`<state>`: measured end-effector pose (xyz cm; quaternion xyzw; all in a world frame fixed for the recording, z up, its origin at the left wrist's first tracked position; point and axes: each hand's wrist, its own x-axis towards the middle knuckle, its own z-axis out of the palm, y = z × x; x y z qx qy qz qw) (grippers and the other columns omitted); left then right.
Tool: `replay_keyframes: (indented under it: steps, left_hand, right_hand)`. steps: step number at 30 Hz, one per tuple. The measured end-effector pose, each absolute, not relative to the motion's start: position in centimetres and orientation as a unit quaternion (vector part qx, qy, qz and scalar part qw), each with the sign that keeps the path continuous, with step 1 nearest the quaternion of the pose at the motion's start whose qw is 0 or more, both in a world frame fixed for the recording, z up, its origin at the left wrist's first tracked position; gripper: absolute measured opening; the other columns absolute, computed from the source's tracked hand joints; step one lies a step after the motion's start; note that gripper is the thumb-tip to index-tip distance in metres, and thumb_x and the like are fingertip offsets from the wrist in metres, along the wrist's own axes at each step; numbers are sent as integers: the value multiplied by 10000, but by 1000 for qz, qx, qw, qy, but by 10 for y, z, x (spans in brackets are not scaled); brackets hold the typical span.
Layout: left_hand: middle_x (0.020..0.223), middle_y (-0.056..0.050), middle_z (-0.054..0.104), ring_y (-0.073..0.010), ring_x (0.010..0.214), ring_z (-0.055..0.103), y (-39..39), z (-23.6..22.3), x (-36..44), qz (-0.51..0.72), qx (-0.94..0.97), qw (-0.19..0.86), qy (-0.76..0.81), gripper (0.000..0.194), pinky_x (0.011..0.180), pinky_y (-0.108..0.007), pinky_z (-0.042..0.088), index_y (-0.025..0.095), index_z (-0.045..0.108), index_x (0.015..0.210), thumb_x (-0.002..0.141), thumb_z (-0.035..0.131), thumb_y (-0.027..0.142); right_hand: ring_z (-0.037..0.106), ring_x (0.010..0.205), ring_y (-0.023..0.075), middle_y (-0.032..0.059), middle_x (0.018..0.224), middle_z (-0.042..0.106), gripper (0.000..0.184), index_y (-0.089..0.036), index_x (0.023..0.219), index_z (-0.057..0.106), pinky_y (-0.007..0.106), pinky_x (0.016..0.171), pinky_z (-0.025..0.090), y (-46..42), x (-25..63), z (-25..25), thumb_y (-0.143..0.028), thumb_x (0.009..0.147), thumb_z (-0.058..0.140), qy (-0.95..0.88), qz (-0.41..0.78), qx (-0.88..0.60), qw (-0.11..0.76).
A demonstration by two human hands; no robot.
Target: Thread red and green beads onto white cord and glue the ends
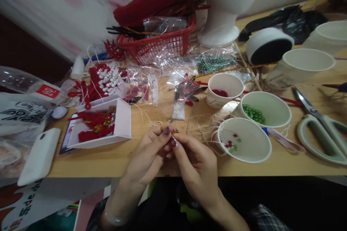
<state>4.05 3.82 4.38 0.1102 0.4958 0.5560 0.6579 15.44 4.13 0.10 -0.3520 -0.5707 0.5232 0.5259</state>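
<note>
At the table's near edge, my left hand (pixel 150 153) and my right hand (pixel 197 161) meet, thumbs and fingertips pinched together. Whatever sits between the fingertips is too small and covered to name. Just right of my hands, loops of thin white cord (pixel 202 127) run to a paper cup (pixel 256 151), where red and green beads (pixel 231 143) hang on thread. Behind it, a second paper cup (pixel 276 112) holds loose green beads (pixel 252 114). A smaller paper cup (pixel 228 80) contains dark red beads (pixel 219 92). Small clear bags (pixel 179 110) of white beads lie beyond my hands.
Left stands a white box (pixel 123 121) of red and gold ornaments, near a white phone-like object (pixel 40 157) and a plastic bottle (pixel 24 81). A red basket (pixel 165 45) and a white pedestal (pixel 218 30) are behind. Scissors (pixel 314 112) lie right, below more paper cups (pixel 300 68).
</note>
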Motion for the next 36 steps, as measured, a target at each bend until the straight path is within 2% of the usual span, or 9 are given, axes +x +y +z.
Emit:
replay_keyframes:
  steps: [4, 10, 14, 17, 23, 29, 33, 36]
  left_hand:
    - [575, 31, 588, -49, 486, 498, 38, 42, 40, 566, 147, 633, 508, 359, 447, -138, 413, 125, 713, 737, 556, 939, 339]
    - [784, -1, 654, -52, 524, 532, 33, 33, 34, 600, 267, 543, 524, 244, 443, -153, 457, 157, 759, 716, 618, 906, 325]
    - [884, -32, 686, -120, 755, 625, 28, 29, 26, 577, 365, 479, 552, 130, 623, -177, 522, 212, 799, 788, 709, 854, 300]
    - [893, -38, 699, -152, 885, 638, 25, 29, 21, 574, 404, 449, 552, 59, 770, -213, 532, 235, 803, 790, 743, 829, 259]
    - [812, -48, 725, -170, 844, 648, 26, 37, 19, 571, 444, 400, 563, 59, 796, -255, 532, 235, 803, 744, 713, 844, 207]
    - [819, -63, 749, -173, 820, 673, 28, 44, 18, 546, 456, 417, 566, 73, 759, -251, 538, 236, 809, 745, 698, 852, 199]
    - [868, -85, 757, -193, 873, 678, 25, 42, 16, 543, 453, 423, 567, 82, 795, -265, 539, 233, 820, 796, 745, 824, 297]
    - [856, -82, 761, -194, 829, 682, 24, 40, 16, 549, 419, 425, 586, 123, 760, -270, 545, 239, 819, 808, 761, 806, 352]
  right_hand:
    - [674, 641, 108, 14, 790, 726, 169, -191, 992, 715, 218, 608, 569, 42, 154, 3, -138, 928, 568, -568, 530, -351, 523]
    - [658, 626, 108, -13, 715, 677, 194, -204, 995, 721, 217, 599, 557, 41, 155, 4, -127, 934, 553, -562, 546, -340, 520]
    - [658, 634, 125, 6, 763, 712, 213, -219, 1016, 729, 243, 593, 554, 42, 155, 2, -130, 931, 555, -572, 532, -343, 522]
    - [667, 657, 139, 20, 825, 742, 247, -238, 1044, 734, 270, 622, 565, 42, 155, 0, -116, 923, 557, -584, 514, -340, 528]
    - [675, 711, 147, 10, 866, 754, 305, -273, 1061, 741, 289, 686, 575, 44, 155, -1, -77, 907, 565, -603, 488, -323, 542]
    - [641, 619, 124, -18, 717, 694, 246, -256, 991, 751, 239, 613, 554, 44, 157, 3, -96, 904, 586, -601, 491, -341, 530]
    - [651, 597, 128, -5, 718, 706, 217, -232, 962, 749, 230, 574, 552, 45, 158, 4, -107, 905, 581, -608, 489, -345, 522]
    - [659, 595, 133, 1, 732, 718, 219, -232, 979, 745, 237, 578, 559, 45, 158, 3, -108, 902, 582, -613, 480, -346, 524]
